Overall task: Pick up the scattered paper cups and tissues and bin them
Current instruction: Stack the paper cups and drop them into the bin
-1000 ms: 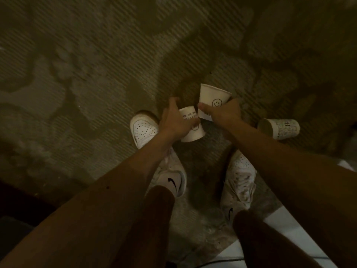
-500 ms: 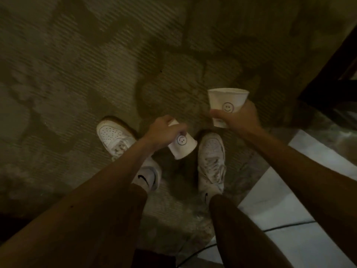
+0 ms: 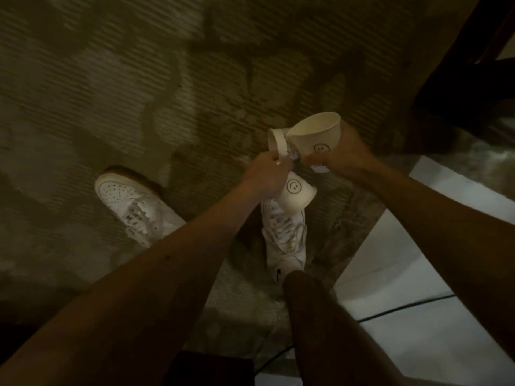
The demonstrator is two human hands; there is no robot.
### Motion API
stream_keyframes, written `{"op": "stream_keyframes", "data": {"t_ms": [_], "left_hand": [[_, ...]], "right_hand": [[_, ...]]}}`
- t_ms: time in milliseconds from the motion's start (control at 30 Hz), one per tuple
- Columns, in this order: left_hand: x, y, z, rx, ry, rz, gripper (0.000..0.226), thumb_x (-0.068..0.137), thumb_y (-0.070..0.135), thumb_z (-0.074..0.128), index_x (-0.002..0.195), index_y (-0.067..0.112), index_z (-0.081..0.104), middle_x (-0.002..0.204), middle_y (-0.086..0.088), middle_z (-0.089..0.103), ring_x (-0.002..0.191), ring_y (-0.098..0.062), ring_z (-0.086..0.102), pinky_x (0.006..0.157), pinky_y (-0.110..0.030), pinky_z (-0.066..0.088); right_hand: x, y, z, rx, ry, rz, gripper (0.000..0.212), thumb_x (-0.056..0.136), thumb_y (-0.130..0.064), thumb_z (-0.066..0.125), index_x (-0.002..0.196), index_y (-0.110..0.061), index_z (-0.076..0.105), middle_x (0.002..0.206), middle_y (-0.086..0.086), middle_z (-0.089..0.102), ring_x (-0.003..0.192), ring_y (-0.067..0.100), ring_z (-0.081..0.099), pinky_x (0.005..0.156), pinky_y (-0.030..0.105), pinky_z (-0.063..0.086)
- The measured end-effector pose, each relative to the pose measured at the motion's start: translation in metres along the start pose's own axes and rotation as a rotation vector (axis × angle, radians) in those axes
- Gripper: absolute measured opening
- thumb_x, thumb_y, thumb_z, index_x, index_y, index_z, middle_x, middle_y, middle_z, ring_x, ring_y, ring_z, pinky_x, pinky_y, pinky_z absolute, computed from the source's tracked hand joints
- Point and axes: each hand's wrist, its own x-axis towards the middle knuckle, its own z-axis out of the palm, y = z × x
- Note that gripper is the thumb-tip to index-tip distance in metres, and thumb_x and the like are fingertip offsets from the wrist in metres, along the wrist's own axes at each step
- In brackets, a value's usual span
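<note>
Above the dim patterned carpet (image 3: pixel 111 79), our left hand (image 3: pixel 264 174) grasps a white smiley-printed paper cup (image 3: pixel 296 196), base toward our white shoe (image 3: pixel 284 232), and just beyond, our right hand (image 3: pixel 345 154) grips a second white smiley cup (image 3: pixel 315 135), mouth tilted leftward.

The far cup (image 3: pixel 315 135) is cream with a small black smiley; the near cup (image 3: pixel 296 195) is cream with a larger one; the carpet (image 3: pixel 111 79) is olive-brown, finely ribbed, with darker blotches; the left sneaker (image 3: pixel 133 207) is white, dot-perforated at the toe; the near-right tiles (image 3: pixel 418 274) are pale grey-white.
</note>
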Motion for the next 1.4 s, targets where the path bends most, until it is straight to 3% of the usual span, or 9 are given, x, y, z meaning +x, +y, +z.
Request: {"op": "stream_keyframes", "data": {"t_ms": [100, 200, 367, 467, 600, 800, 900, 1000, 1400], "left_hand": [[-0.003, -0.005, -0.016, -0.07, 0.095, 0.027, 0.032, 0.102, 0.034, 0.047, 0.111, 0.012, 0.068, 0.109, -0.013, 0.068, 0.099, -0.026, 0.066, 0.089, -0.046, 0.055], [-0.022, -0.003, -0.044, -0.083, 0.125, 0.082, 0.037, 0.103, 0.035, 0.046, 0.108, 0.004, 0.065, 0.117, -0.021, 0.062, 0.102, -0.034, 0.064, 0.088, -0.052, 0.054], [-0.082, 0.02, -0.111, -0.062, 0.18, 0.151, 0.033, 0.102, 0.036, 0.047, 0.1, 0.008, 0.064, 0.094, -0.011, 0.069, 0.089, -0.027, 0.066, 0.076, -0.043, 0.056], [-0.138, 0.047, -0.168, -0.072, 0.285, 0.182, 0.027, 0.1, 0.038, 0.049, 0.084, 0.021, 0.062, 0.077, 0.005, 0.064, 0.076, -0.016, 0.064, 0.059, -0.028, 0.047], [-0.256, 0.1, -0.276, -0.097, 0.422, 0.261, 0.032, 0.096, 0.042, 0.05, 0.071, 0.024, 0.056, 0.073, 0.004, 0.062, 0.073, -0.018, 0.064, 0.058, -0.031, 0.045], [-0.46, 0.153, -0.443, -0.083, 0.679, 0.331, 0.034, 0.091, 0.053, 0.057, 0.098, 0.023, 0.071, 0.082, 0.003, 0.069, 0.078, -0.018, 0.065, 0.057, -0.026, 0.037], [-0.558, 0.158, -0.507, -0.073, 0.78, 0.305, 0.048, 0.085, 0.06, 0.058, 0.113, 0.024, 0.07, 0.09, 0.002, 0.074, 0.082, -0.018, 0.067, 0.064, -0.03, 0.05], [-0.642, 0.153, -0.552, -0.096, 0.882, 0.253, 0.042, 0.08, 0.063, 0.055, 0.095, 0.027, 0.07, 0.086, 0.0, 0.074, 0.082, -0.022, 0.068, 0.075, -0.04, 0.057], [-0.826, 0.103, -0.648, -0.411, 1.36, 0.001, 0.049, 0.075, 0.071, 0.051, 0.082, 0.026, 0.068, 0.068, 0.006, 0.069, 0.065, -0.013, 0.066, 0.059, -0.034, 0.053]], "right_hand": [[-0.005, -0.01, 0.005, -0.014, -0.023, 0.025, 0.088, 0.063, -0.01, 0.089, 0.138, -0.014, 0.044, 0.124, 0.002, 0.057, 0.109, 0.015, 0.056, 0.079, 0.025, 0.051], [-0.021, -0.035, 0.011, -0.036, -0.121, 0.056, 0.061, 0.063, -0.013, 0.089, 0.117, -0.017, 0.061, 0.102, -0.005, 0.066, 0.087, 0.004, 0.062, 0.057, 0.011, 0.049], [-0.064, -0.121, 0.02, 0.0, -0.128, 0.022, 0.041, 0.062, -0.014, 0.09, 0.094, -0.024, 0.065, 0.089, -0.01, 0.067, 0.079, 0.002, 0.064, 0.048, 0.01, 0.049], [-0.105, -0.2, 0.022, -0.01, -0.083, -0.094, 0.04, 0.064, -0.012, 0.089, 0.095, -0.021, 0.066, 0.088, -0.008, 0.067, 0.078, 0.002, 0.064, 0.05, 0.011, 0.049], [-0.192, -0.352, 0.023, -0.013, -0.088, -0.231, 0.039, 0.066, -0.009, 0.087, 0.097, -0.019, 0.066, 0.085, -0.01, 0.066, 0.076, 0.0, 0.063, 0.053, 0.009, 0.05], [-0.338, -0.569, 0.049, -0.02, -0.194, -0.409, 0.04, 0.066, -0.008, 0.088, 0.099, -0.018, 0.069, 0.093, -0.002, 0.073, 0.079, 0.007, 0.07, 0.064, 0.025, 0.059], [-0.406, -0.651, 0.075, -0.011, -0.285, -0.461, 0.036, 0.062, -0.011, 0.09, 0.086, -0.026, 0.067, 0.077, -0.011, 0.074, 0.071, 0.003, 0.071, 0.053, 0.018, 0.054], [-0.463, -0.715, 0.104, -0.044, -0.394, -0.511, 0.036, 0.06, -0.012, 0.09, 0.084, -0.026, 0.067, 0.072, -0.015, 0.074, 0.067, 0.001, 0.07, 0.049, 0.017, 0.052], [-0.584, -0.914, 0.223, -0.557, -0.834, -0.807, 0.035, 0.067, -0.026, 0.087, 0.096, -0.025, 0.068, 0.084, -0.009, 0.076, 0.078, 0.009, 0.073, 0.062, 0.027, 0.059]]}}
